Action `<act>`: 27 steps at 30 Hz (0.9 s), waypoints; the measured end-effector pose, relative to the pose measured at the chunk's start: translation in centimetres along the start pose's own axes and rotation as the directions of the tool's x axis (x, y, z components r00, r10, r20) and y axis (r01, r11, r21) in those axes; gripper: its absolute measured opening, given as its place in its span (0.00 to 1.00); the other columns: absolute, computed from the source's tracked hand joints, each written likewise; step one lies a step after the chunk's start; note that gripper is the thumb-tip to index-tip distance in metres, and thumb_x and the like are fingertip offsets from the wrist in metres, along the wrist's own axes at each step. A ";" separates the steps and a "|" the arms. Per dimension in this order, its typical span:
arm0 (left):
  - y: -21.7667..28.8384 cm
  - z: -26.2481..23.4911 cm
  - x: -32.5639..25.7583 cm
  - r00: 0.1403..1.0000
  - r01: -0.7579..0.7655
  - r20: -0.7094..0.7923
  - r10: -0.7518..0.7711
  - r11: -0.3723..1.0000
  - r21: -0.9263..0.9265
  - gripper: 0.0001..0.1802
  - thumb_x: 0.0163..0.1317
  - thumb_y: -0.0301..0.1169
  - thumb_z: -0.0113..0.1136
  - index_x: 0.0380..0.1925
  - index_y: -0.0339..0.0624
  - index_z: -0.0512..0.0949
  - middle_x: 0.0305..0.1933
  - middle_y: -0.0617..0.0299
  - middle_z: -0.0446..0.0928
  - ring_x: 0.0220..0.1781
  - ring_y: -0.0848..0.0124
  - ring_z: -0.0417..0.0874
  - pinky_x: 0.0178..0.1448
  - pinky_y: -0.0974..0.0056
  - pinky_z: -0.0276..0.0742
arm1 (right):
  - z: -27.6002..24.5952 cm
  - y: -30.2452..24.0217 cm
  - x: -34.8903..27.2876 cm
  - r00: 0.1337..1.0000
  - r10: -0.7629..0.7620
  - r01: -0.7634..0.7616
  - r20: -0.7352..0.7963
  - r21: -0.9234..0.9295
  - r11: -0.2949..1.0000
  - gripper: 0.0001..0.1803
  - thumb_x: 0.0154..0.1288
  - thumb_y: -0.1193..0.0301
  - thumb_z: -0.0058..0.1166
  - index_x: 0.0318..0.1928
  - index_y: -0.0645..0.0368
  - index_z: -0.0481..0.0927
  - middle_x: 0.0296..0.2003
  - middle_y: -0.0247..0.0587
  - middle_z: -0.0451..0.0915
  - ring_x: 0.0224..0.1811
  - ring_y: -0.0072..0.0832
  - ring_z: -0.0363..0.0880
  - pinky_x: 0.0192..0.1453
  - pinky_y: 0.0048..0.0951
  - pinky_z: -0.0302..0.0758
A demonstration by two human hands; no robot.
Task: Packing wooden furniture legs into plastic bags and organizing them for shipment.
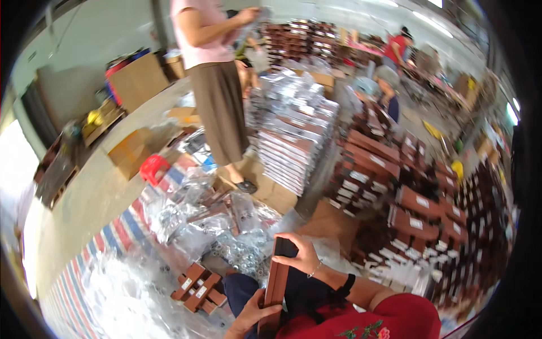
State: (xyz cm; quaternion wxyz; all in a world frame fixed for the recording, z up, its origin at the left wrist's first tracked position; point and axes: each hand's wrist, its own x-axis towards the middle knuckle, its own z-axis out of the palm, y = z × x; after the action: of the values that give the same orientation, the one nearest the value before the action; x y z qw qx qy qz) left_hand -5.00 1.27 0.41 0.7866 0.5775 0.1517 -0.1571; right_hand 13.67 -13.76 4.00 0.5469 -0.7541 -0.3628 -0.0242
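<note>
The person holds a long reddish-brown profile bar upright over the lap, its dark hollow end uppermost. The right hand is wrapped around the bar's top end, fingers curled over the far side and thumb on the near side, gripping it; a thin bracelet sits at that wrist and a dark band further up the forearm. The left hand grips the lower part of the same bar, fingers closed around it from the left. The bar's bottom end is hidden behind the red shirt.

Just left of the bar, on the floor, lies a small pile of short brown bar pieces with white labels. Beyond the bar's top end spreads a heap of clear plastic bags with small metal parts in them, lying on a striped tarp. Further beyond the bar, a stack of silver-wrapped bundles stands on flattened cardboard. To the right of the bar, rows of brown labelled bars are stacked high. A standing person in a pink top and brown skirt is beyond the plastic bags, beside the silver stack. A red plastic stool sits far left of the bar, near cardboard boxes.
</note>
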 end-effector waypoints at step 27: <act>-19.0 -22.5 -5.4 0.020 0.458 -0.995 -0.101 0.885 -0.081 0.44 0.39 0.40 0.74 0.57 0.41 0.65 0.43 0.50 0.77 0.46 0.55 0.79 0.50 0.57 0.74 | 6.9 13.6 -0.6 0.741 0.188 0.141 0.645 -0.423 0.895 0.21 0.59 0.66 0.58 0.52 0.60 0.76 0.56 0.44 0.74 0.65 0.44 0.64 0.70 0.50 0.54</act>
State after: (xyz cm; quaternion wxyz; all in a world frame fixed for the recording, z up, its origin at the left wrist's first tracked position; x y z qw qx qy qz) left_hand -19.23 17.77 -20.08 0.3422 0.5850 0.7284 0.1004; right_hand 18.52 -10.17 -10.02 0.1920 -0.8205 -0.5098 0.1735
